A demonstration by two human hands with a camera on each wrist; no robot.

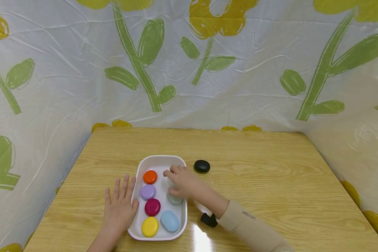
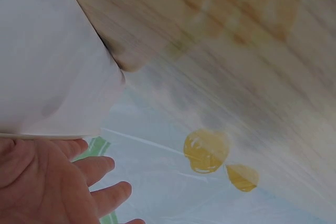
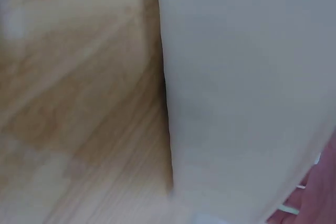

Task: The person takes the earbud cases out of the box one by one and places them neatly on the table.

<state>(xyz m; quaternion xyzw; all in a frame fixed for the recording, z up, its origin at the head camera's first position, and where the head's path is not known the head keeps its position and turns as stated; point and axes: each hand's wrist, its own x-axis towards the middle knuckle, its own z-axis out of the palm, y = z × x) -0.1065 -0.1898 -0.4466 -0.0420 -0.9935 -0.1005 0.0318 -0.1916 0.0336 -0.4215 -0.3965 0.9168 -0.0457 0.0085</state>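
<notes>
Found at far left, and continuing behind and to the right: white cloth printed with yellow flowers and green leaves. Enclosed on three sides by this: wood-grained worktop, visible as far as its back edge and both back corners. Sighted left hand nearest the worktop's left edge, alongside a white tray. Recorded left grip as unclosed, with fingers straight and spread, thumb at the tray's left rim. Located tray left of centre, well apart from the worktop's back edge. Counted along the tray's left edge, from back corner to front corner: orange piece, lavender piece, crimson piece, yellow piece, all smooth and rounded. Noted at the tray's front right corner: light blue piece, oval. Noted behind this, by the tray's right edge: pale green piece, partly covered by the right hand. Observed right hand extended over the tray's right edge, with fingers bent. Cannot tell state of right grip: screened by the hand's back in the head view, mostly cut off in the right wrist view. Sited just outside the tray's back right corner, directly on the worktop: glossy black piece. Set nearer the front: black object, partly covered, unidentifiable. Listed last: beige sleeve with small dark lettering
</notes>
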